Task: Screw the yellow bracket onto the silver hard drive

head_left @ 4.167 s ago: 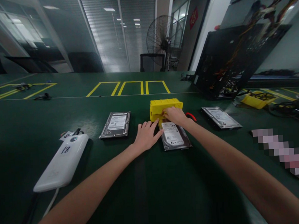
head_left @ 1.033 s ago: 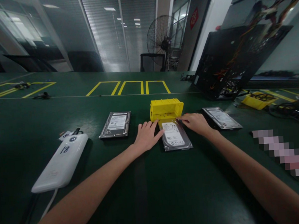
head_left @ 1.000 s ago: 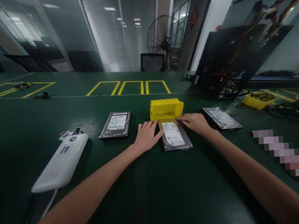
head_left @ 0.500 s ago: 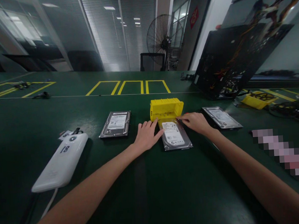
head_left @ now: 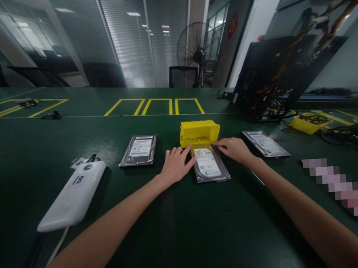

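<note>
A hard drive (head_left: 207,164) with a white label lies label up in front of me. Just behind it a yellow bin (head_left: 199,132) is tipped on its side, its opening facing me. My left hand (head_left: 176,164) rests at the drive's left edge, thumb and index finger spread, the index fingertip near the bin's lower left corner. On the other side, my right hand (head_left: 233,149) has its fingertips at the bin's lower right corner, by the drive's far right corner; its fingers are bunched together, and what they hold, if anything, is too small to make out.
One hard drive (head_left: 139,150) lies to the left, another (head_left: 265,143) to the right. A white device (head_left: 75,197) marked 18, with a cable, is at the left. A black computer case (head_left: 272,79) and a second yellow bin (head_left: 310,122) stand at the right back. A blurred-out flat object (head_left: 336,185) lies at the right.
The whole view has shifted slightly, with the scene a little lower in the picture. Both hands keep nearly the same places beside the drive and bin.
</note>
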The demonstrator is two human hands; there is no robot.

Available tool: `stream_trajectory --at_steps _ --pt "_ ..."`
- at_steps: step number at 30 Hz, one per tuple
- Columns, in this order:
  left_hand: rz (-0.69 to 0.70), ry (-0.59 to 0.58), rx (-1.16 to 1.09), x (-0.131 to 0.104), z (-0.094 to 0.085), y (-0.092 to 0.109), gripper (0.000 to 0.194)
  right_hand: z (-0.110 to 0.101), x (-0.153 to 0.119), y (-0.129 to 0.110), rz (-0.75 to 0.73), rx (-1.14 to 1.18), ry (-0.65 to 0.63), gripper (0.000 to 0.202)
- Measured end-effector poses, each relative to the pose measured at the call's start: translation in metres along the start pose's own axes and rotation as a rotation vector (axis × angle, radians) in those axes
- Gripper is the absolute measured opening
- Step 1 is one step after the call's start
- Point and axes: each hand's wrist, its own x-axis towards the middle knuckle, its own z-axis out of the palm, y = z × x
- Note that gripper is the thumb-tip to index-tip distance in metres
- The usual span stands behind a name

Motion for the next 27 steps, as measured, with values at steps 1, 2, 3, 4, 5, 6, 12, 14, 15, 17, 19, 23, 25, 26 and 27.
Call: stream_trajectory --at_steps 1,2,3,4,5,6,12,14,15,17,19,23,25,26,27 --pt "0.004 0.005 0.004 0.0 0.0006 -0.0004 0.064 0.0003 0.0002 0.0 0.0 -0.003 -0.003 0.037" --pt "0.008 0.015 0.013 0.0002 0.0015 -0.0009 0.064 0.0006 0.0004 -0.0002 0.002 -0.007 -0.007 0.037" --pt "0.011 0.024 0.022 0.0003 0.0023 -0.0012 0.064 0.0008 0.0006 -0.0006 0.004 -0.013 -0.012 0.037" --pt "0.012 0.033 0.029 0.0005 0.0031 -0.0015 0.064 0.0008 0.0007 -0.001 0.005 -0.017 -0.015 0.037" --pt "0.012 0.04 0.034 0.0007 0.0037 -0.0016 0.063 0.0008 0.0007 -0.0014 0.007 -0.022 -0.017 0.037" --pt "0.012 0.043 0.033 0.0008 0.0039 -0.0016 0.063 0.0008 0.0008 -0.0018 0.009 -0.025 -0.017 0.037" --pt "0.012 0.03 0.011 -0.0004 0.0014 -0.0004 0.064 0.0031 0.0014 0.0 -0.003 -0.015 0.0 0.036" --pt "0.004 0.031 0.011 -0.0006 0.0008 -0.0003 0.065 0.0042 0.0015 0.0011 -0.009 -0.006 0.011 0.036" --pt "-0.001 0.026 0.01 -0.0006 0.0008 -0.0003 0.065 0.0046 0.0016 0.0015 -0.01 0.001 0.016 0.036" --pt "-0.006 0.016 0.012 -0.0004 0.0011 -0.0005 0.066 0.0049 0.0015 0.002 -0.012 0.017 0.024 0.036" --pt "-0.004 0.01 0.017 -0.0003 0.0014 -0.0006 0.065 0.0044 0.0012 0.0021 -0.01 0.026 0.022 0.037" --pt "0.002 0.015 0.007 -0.0006 0.0001 0.0004 0.065 0.002 0.0009 0.0014 -0.014 0.039 -0.004 0.038" --pt "-0.003 0.009 -0.003 -0.0008 -0.0011 0.0013 0.065 0.0009 0.0008 0.0009 -0.021 0.031 -0.015 0.038" --pt "-0.009 0.005 -0.005 -0.0009 -0.0017 0.0017 0.065 0.0004 0.0007 0.0007 -0.025 0.021 -0.019 0.037" --pt "-0.012 0.002 -0.007 -0.0009 -0.002 0.0019 0.065 -0.0001 0.0006 0.0004 -0.029 0.008 -0.021 0.037"
